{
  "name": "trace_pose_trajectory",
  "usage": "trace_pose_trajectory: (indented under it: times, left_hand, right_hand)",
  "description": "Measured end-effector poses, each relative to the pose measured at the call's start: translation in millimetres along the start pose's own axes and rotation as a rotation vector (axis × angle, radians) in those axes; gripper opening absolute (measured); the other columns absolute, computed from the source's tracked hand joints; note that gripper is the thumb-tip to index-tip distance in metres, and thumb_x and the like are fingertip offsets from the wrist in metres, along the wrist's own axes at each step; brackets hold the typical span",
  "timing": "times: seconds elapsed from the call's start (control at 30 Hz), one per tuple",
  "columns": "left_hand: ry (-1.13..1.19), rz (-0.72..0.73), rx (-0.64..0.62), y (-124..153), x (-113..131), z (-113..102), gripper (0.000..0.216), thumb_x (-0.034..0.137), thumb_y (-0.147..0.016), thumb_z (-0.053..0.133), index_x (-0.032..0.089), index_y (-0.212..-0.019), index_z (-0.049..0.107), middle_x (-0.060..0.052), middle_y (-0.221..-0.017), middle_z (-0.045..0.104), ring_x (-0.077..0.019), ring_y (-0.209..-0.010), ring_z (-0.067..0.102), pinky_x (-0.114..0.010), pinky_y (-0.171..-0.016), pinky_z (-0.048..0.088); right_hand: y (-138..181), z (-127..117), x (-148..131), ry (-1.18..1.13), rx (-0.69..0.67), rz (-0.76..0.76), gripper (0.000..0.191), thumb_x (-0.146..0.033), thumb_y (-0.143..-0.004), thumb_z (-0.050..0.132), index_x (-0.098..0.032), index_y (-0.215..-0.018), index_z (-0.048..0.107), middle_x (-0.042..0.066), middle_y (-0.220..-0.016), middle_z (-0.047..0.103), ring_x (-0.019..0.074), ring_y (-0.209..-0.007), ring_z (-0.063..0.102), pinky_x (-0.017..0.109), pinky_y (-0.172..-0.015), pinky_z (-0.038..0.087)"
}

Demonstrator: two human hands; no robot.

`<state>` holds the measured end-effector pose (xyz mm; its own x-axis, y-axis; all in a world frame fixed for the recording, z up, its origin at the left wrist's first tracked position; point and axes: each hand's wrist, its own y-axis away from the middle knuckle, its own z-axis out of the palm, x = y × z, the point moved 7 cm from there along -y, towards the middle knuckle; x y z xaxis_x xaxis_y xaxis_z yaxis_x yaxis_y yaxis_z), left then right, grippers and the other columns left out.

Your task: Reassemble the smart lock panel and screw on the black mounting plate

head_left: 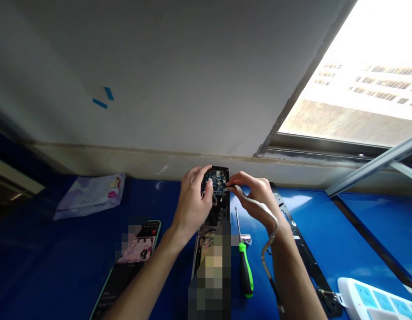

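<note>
A long, dark, opened electronic device (pixel 221 209) stands before me, with a circuit board (pixel 220 174) showing in its far end. My left hand (pixel 192 202) grips the left edge there, its thumb over the board. At the board's right edge, my right hand (pixel 257 198) pinches the end of a thin sheathed cable (pixel 266 244); its tip is too small to make out. That cable runs back over my right wrist and hangs down beside the forearm. Blurring hides the device's near part. A green-and-black screwdriver (pixel 246 271) lies just right of it.
A phone (pixel 126 266) with a lit screen lies to the left, and a purple-white packet (pixel 92 195) behind it. Under my right forearm a long black perforated panel (pixel 306 253) extends toward a white power strip (pixel 376 300). The wall (pixel 192 89) rises behind the blue table (pixel 146 195).
</note>
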<state>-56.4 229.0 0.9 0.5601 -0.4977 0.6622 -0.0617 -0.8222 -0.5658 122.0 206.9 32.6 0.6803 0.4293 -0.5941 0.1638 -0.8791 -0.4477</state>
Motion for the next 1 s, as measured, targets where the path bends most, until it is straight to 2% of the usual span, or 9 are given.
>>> trace_pose_trajectory:
  times: [0.13, 0.23, 0.6, 0.83, 1.0]
  left_hand:
    - [0.129, -0.092, -0.061, 10, -6, 19, 0.047, 0.023, -0.104, 0.050, 0.019, -0.150, 0.053, -0.016, -0.152, 0.062, -0.0289, -0.143, 0.059, -0.052, -0.121, 0.049]
    - [0.178, -0.130, -0.048, 14, -8, 24, 0.050, 0.024, -0.103, 0.051, 0.019, -0.153, 0.050, -0.017, -0.155, 0.060, -0.0294, -0.146, 0.057, -0.053, -0.122, 0.047]
    - [0.209, -0.162, -0.081, 15, -12, 28, 0.052, 0.025, -0.103, 0.050, 0.014, -0.154, 0.049, -0.021, -0.154, 0.060, -0.0319, -0.145, 0.058, -0.056, -0.122, 0.047]
    - [0.208, -0.156, -0.056, 16, -13, 28, 0.052, 0.024, -0.103, 0.051, 0.016, -0.154, 0.050, -0.020, -0.152, 0.062, -0.0321, -0.143, 0.060, -0.058, -0.121, 0.047]
    - [0.198, -0.134, -0.054, 15, -11, 27, 0.051, 0.022, -0.103, 0.050, 0.018, -0.153, 0.050, -0.019, -0.152, 0.063, -0.0314, -0.143, 0.060, -0.056, -0.120, 0.049]
  right_hand:
    - [-1, 10, -1, 0.045, -0.065, -0.022, 0.015, -0.012, -0.088, 0.065, -0.023, -0.094, 0.070, 0.002, -0.089, 0.080, 0.0162, -0.077, 0.074, 0.023, -0.071, 0.051]
    - [-1, 16, 0, 0.083, -0.092, -0.018, 0.021, -0.006, -0.085, 0.062, -0.023, -0.094, 0.070, 0.003, -0.092, 0.079, 0.0168, -0.080, 0.073, 0.024, -0.073, 0.051]
    - [1, 22, -14, 0.214, -0.134, 0.003, 0.032, 0.006, -0.080, 0.053, -0.021, -0.091, 0.066, 0.003, -0.086, 0.068, 0.0165, -0.077, 0.062, 0.025, -0.074, 0.044]
    - [1, 27, -19, 0.251, -0.151, 0.014, 0.028, 0.003, -0.082, 0.053, -0.022, -0.088, 0.063, 0.001, -0.082, 0.064, 0.0166, -0.075, 0.059, 0.025, -0.072, 0.042]
    - [2, 30, -21, 0.275, -0.139, 0.036, 0.031, 0.005, -0.074, 0.052, -0.022, -0.085, 0.062, 0.002, -0.080, 0.064, 0.0182, -0.074, 0.057, 0.026, -0.072, 0.040]
